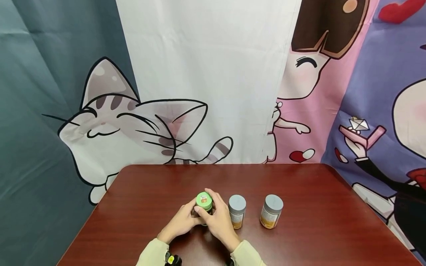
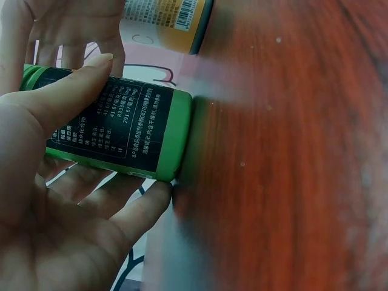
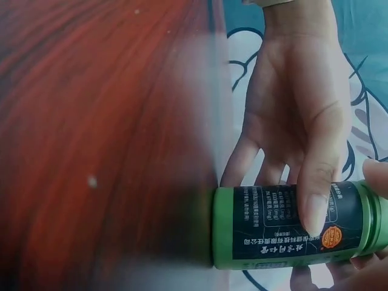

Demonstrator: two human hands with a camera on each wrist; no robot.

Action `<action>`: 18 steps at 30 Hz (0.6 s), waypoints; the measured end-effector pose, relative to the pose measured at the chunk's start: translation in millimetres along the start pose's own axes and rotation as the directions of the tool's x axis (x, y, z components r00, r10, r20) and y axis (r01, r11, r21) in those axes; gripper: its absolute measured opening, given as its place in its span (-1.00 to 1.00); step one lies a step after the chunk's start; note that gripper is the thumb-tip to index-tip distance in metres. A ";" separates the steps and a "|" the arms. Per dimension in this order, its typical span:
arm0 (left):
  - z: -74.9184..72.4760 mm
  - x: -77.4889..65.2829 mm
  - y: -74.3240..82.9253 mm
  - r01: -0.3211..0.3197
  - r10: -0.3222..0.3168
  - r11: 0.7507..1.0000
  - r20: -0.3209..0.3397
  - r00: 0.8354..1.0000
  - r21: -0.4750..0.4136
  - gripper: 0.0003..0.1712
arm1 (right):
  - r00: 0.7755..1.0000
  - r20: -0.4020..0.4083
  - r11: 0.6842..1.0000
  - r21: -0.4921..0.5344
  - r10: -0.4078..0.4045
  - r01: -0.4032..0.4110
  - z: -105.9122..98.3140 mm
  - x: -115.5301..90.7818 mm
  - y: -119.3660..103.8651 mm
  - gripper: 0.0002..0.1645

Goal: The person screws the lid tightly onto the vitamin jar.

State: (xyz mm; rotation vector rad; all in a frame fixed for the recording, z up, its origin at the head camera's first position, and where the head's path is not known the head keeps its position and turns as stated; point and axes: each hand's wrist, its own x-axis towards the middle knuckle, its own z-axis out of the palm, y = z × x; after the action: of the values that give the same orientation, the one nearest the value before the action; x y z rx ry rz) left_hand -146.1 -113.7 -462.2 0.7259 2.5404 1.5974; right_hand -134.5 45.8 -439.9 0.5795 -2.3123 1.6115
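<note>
A small green bottle (image 1: pixel 204 200) with a green lid and a dark printed label stands upright on the table. My left hand (image 1: pixel 182 222) holds its body; in the left wrist view the thumb lies across the label of the bottle (image 2: pixel 151 130). From the other side my right hand (image 1: pixel 220 223) grips the top, thumb and fingers around the lid. In the right wrist view the bottle's green base (image 3: pixel 224 227) is right at the tabletop, and part of the right hand shows at the edge by the lid. Most of the body is hidden by hands in the head view.
Just right of my right hand stands a grey-lidded jar (image 1: pixel 237 211) with a yellowish lower part. A second such jar (image 1: pixel 271 211) is farther right. The dark red wooden table (image 1: pixel 159 184) ends at the back before hanging cartoon-printed cloths (image 1: pixel 213 74).
</note>
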 end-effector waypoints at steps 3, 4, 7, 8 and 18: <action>-1.8 0.7 1.4 -0.003 0.003 1.000 -0.002 1.000 0.010 -0.23 | 1.000 -0.011 1.000 0.027 0.013 -0.013 1.3 1.3 -0.5 -0.31; -1.9 1.0 1.6 -0.005 0.005 1.000 -0.002 1.000 0.014 -0.23 | 1.000 -0.015 0.999 0.034 0.019 -0.018 1.3 1.7 -0.4 -0.32; -2.2 1.3 2.3 0.008 -0.008 1.000 0.008 1.000 0.002 -0.23 | 0.999 -0.019 0.999 0.036 0.042 -0.042 0.8 2.7 -0.6 -0.34; -2.2 1.6 2.4 0.017 -0.017 1.000 0.011 1.000 -0.002 -0.22 | 0.999 -0.017 0.998 0.030 0.049 -0.049 0.3 3.2 -1.3 -0.34; -1.7 1.5 0.9 0.045 -0.045 0.999 0.025 0.999 -0.007 -0.21 | 0.995 0.042 0.987 0.133 0.085 -0.090 -14.8 1.7 -32.4 -0.38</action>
State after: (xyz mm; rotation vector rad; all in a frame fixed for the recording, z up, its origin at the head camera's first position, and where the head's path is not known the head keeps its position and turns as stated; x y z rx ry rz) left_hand -147.6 -114.2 -460.4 0.6784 2.5129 1.5737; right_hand -121.1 49.5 -407.0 0.5481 -2.2971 1.8235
